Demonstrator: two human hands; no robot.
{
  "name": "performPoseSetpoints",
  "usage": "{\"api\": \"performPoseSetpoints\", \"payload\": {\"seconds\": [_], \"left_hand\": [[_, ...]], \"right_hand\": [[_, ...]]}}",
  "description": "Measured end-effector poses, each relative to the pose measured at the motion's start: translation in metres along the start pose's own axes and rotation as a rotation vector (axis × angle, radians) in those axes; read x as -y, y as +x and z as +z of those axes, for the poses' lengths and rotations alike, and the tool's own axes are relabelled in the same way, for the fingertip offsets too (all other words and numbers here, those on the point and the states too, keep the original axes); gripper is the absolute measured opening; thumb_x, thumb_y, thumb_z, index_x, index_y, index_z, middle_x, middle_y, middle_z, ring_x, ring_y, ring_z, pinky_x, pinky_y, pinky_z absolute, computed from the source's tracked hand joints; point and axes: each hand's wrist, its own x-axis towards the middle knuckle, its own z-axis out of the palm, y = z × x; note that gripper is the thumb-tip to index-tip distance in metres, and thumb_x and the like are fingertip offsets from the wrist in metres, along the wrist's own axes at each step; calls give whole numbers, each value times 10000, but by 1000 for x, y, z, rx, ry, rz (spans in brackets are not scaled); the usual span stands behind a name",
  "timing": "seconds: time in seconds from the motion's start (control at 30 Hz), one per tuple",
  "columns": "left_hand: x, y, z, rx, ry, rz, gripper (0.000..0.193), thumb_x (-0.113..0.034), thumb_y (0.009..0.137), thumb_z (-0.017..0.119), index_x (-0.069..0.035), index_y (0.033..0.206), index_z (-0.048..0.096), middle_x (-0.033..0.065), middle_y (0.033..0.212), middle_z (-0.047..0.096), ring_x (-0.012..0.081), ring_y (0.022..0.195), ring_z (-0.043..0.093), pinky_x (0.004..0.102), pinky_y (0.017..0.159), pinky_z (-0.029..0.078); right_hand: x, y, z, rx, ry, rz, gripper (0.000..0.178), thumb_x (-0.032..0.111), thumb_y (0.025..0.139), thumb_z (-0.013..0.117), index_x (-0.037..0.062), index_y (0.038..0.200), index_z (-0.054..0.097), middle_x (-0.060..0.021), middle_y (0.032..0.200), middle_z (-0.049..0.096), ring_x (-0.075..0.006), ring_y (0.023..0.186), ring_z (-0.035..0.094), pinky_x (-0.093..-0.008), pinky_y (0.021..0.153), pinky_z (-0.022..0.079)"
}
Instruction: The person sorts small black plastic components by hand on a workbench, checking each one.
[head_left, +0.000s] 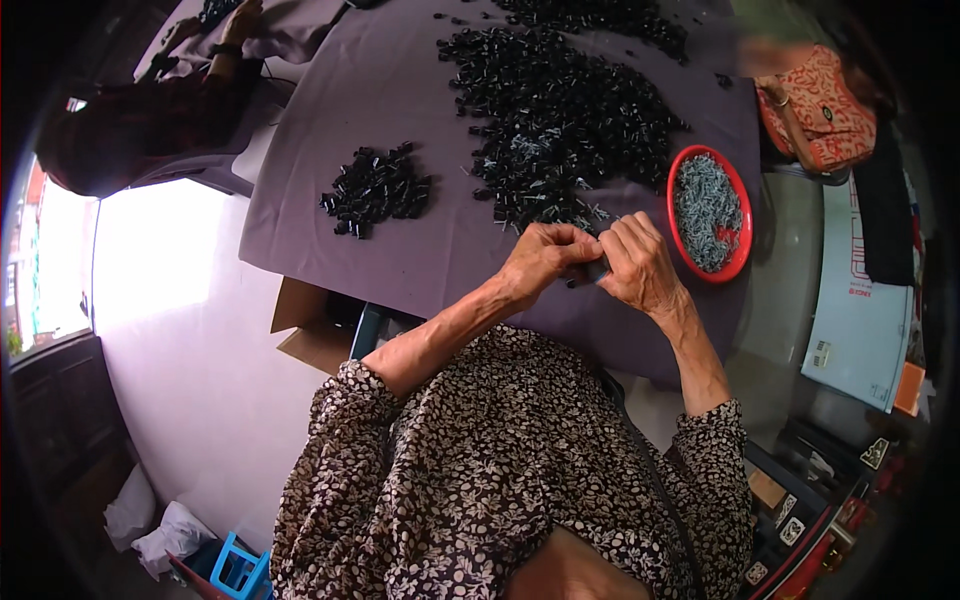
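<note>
My left hand (548, 262) and my right hand (640, 262) meet above the near edge of the cloth-covered table (400, 270). The fingers of both are pinched together around a small dark piece (597, 269), mostly hidden by the fingertips. Just beyond my hands spreads a large heap of small black plastic pieces (570, 100), with thin silvery pins (530, 150) scattered on it. To the left lies a smaller pile of black pieces (375, 192). Close to my right hand, a red oval basin (745, 255) holds many grey metal pins (707, 205).
At the upper left another person in a dark checked sleeve (150, 130) works over dark pieces. An orange patterned bag (822, 110) sits at the right, above a pale blue box (860, 310). Under the table is an open cardboard box (300, 320); a blue plastic stool (240, 570) stands lower left.
</note>
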Motion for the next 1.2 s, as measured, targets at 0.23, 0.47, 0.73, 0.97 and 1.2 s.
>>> {"api": "performPoseSetpoints", "payload": {"seconds": [0.23,0.47,0.73,0.97,1.2], "left_hand": [[3,0,3,7,66,19,179,-180,801,629,-4,808,600,38,718,582,108,652,552,252,624,461],[9,-3,6,21,81,-58,161,-154,810,606,6,825,598,50,761,583,125,690,561,260,655,476],[24,-4,9,1,91,-100,182,-154,816,600,20,872,597,73,792,601,134,705,574,260,647,485],[22,-3,9,-13,101,-88,204,-158,807,610,33,878,599,77,784,604,132,677,575,256,636,483],[9,-9,1,-113,192,15,183,-144,804,609,30,859,604,69,745,606,133,657,573,245,626,478]], "right_hand": [[-1,-6,2,10,35,-20,331,120,489,692,60,640,405,-72,594,406,-233,576,448,-341,574,367],[3,-24,12,45,60,-8,289,136,519,661,54,655,420,-92,606,440,-241,583,464,-349,591,370],[3,-42,22,51,-10,-33,196,120,579,586,44,647,418,-94,591,443,-218,544,457,-327,554,356],[7,-38,16,27,66,4,244,53,524,604,49,638,388,-91,590,400,-237,550,436,-342,547,348],[10,-24,14,97,190,140,244,7,562,583,-2,792,503,-111,715,512,-256,682,514,-354,627,395]]}}
